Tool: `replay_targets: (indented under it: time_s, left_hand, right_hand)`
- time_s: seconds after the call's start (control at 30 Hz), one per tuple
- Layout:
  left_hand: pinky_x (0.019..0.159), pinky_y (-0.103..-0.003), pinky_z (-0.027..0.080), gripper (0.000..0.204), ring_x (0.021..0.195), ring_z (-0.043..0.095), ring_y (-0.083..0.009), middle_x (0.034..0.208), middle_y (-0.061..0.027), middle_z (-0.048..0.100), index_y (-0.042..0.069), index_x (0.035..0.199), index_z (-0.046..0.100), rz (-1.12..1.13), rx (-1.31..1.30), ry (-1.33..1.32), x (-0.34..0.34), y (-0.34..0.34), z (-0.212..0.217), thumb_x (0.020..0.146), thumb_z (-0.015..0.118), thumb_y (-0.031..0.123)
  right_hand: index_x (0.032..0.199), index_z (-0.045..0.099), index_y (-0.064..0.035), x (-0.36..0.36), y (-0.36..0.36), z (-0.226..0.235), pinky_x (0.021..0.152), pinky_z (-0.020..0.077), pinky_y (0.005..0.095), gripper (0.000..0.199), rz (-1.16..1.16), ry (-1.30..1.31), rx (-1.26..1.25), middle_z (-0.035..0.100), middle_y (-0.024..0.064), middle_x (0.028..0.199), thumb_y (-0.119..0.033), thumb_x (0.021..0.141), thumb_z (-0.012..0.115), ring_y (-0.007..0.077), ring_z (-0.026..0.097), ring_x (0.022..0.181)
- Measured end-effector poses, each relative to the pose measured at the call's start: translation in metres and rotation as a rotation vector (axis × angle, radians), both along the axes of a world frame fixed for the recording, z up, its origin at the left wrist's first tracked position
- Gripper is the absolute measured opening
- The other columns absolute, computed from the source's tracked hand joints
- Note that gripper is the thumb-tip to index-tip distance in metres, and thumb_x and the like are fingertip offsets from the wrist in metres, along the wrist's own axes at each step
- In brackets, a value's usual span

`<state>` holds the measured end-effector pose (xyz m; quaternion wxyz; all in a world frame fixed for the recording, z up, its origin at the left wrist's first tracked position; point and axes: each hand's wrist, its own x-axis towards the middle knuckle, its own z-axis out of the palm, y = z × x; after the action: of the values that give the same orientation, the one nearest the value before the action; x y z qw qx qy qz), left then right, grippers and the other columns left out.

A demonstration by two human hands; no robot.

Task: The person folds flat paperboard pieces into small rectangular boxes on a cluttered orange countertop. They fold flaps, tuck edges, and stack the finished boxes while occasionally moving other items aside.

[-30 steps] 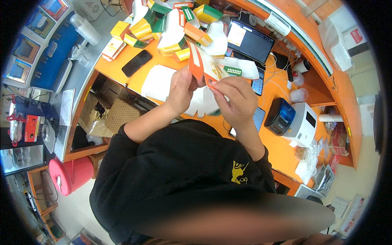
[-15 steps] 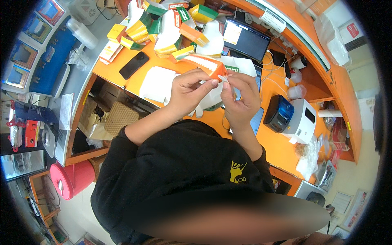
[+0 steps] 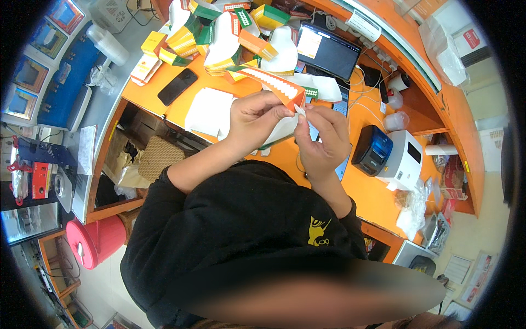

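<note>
Left hand [image 3: 255, 118] and right hand [image 3: 323, 137] close together above the orange counter [image 3: 378, 203], both pinched on a flat orange-and-white carton [image 3: 274, 88]. Best folded with thumbs tight on the crease, panel edges aligned, away from the carton pile [image 3: 224, 33].

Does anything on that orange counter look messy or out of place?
Yes: the folded boxes at the far end lie tumbled at all angles, not stacked. The carton held by the left hand and right hand looks undamaged.

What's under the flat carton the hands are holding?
Under the orange-and-white carton held by left hand and right hand: orange counter, white paper sheets. Anything directly beneath is hidden by hands.
</note>
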<state>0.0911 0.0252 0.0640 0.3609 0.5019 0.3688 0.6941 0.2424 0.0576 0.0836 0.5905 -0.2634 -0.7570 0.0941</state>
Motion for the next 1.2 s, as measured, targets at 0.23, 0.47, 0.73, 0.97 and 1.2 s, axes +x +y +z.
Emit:
replay_targets:
  time_s: [0.23,0.47,0.73,0.97,1.2]
  left_hand:
    - [0.071,-0.024,0.05,0.011,0.08,0.064,-0.0091,0.087,-0.0053,0.073,0.001,0.098,0.074,0.018,-0.017,0.084,0.004,0.001,-0.001,0.089,0.072,0.006]
    - [0.074,-0.027,0.051,0.024,0.085,0.062,-0.0153,0.103,-0.0104,0.064,-0.003,0.105,0.071,-0.146,0.112,0.181,0.005,-0.002,-0.006,0.088,0.075,0.014]
    - [0.079,-0.031,0.051,0.022,0.09,0.063,-0.0215,0.102,-0.0114,0.065,0.001,0.105,0.072,-0.123,-0.014,0.446,0.009,-0.003,-0.012,0.086,0.076,0.012]
    - [0.078,-0.033,0.052,0.018,0.088,0.065,-0.0224,0.096,-0.0123,0.068,0.001,0.097,0.073,0.856,0.054,0.498,-0.007,-0.001,0.003,0.083,0.078,0.01]
    - [0.069,-0.026,0.053,0.011,0.078,0.068,-0.0149,0.09,-0.0077,0.071,0.002,0.093,0.073,0.489,-0.183,0.428,-0.02,-0.011,-0.006,0.085,0.076,0.008]
  right_hand:
    - [0.094,0.072,-0.0033,0.007,-0.002,-0.001,0.076,0.0476,0.0296,0.019,0.068,-0.039,-0.083,0.069,0.0095,0.098,0.0,0.076,0.078,0.0204,0.065,0.087]
    - [0.1,0.072,-0.0026,0.012,0.006,-0.001,0.082,0.0506,0.0311,0.027,0.21,0.098,-0.262,0.067,0.0085,0.107,-0.009,0.076,0.083,0.019,0.064,0.093]
    - [0.112,0.07,-0.0039,0.014,0.018,-0.027,0.087,0.0506,0.0297,0.028,0.397,0.124,-0.765,0.07,0.0076,0.111,-0.008,0.085,0.075,0.0122,0.064,0.099]
    - [0.101,0.073,-0.0019,0.035,0.052,-0.045,0.076,0.049,0.0257,0.017,0.272,0.234,-0.794,0.073,0.0047,0.089,-0.01,0.086,0.075,0.0099,0.063,0.083]
    - [0.112,0.063,-0.0027,0.021,0.07,-0.019,0.087,0.0484,0.0311,0.036,0.108,-0.159,-0.72,0.063,0.0077,0.113,-0.023,0.087,0.078,0.0155,0.063,0.099]
